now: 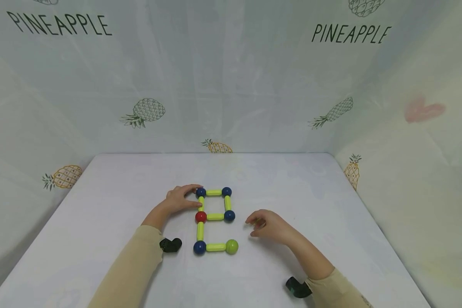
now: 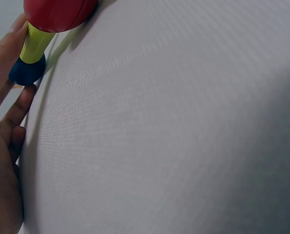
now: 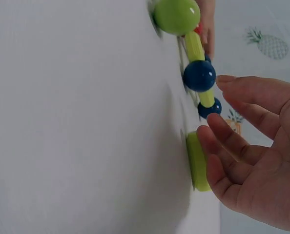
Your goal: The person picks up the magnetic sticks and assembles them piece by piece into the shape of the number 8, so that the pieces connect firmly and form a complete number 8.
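Observation:
On the table lies a flat figure of yellow-green building rods [image 1: 215,217] joined by balls: several blue, one red ball [image 1: 201,217] and one green ball [image 1: 232,246]. It has a closed square at the top and an open-sided part below. My left hand [image 1: 176,199] holds its upper left corner, index finger behind the blue ball [image 2: 29,70] and thumb against the rod [image 2: 36,45]. To the right of the figure my right hand [image 1: 271,225] hovers, fingers loosely bent and thumb apart. A loose yellow-green rod [image 3: 197,161] lies by its fingertips, partly hidden by them.
The white tabletop [image 1: 292,179] meets a pineapple-print curtain [image 1: 231,85] at the back and sides. Dark wrist-camera pieces [image 1: 171,245] stick out from both sleeves, close to the table.

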`<act>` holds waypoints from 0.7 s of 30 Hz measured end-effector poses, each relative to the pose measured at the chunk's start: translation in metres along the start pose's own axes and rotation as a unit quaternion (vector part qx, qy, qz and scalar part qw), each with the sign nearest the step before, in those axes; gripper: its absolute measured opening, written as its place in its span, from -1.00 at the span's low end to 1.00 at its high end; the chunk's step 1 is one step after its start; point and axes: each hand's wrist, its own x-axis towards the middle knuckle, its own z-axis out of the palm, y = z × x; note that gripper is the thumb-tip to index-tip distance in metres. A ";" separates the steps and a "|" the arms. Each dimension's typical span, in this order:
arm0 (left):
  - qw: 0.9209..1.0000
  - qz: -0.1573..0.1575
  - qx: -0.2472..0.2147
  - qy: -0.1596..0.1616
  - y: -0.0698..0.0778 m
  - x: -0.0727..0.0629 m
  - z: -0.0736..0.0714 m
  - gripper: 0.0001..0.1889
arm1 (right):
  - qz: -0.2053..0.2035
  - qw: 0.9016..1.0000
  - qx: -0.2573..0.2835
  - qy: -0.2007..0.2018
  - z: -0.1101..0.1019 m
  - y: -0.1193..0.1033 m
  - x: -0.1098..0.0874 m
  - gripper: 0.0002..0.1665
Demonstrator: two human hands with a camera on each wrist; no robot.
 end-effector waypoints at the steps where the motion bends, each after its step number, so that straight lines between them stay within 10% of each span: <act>1: 1.000 -0.001 -0.001 0.000 0.000 0.000 0.000 -0.27 | 0.001 1.000 0.001 0.003 -0.002 0.001 0.000 -0.68; 21: 1.000 0.002 0.001 0.003 0.003 -0.002 -0.001 -0.28 | 0.017 0.998 -0.023 0.049 -0.018 0.012 0.009 -0.65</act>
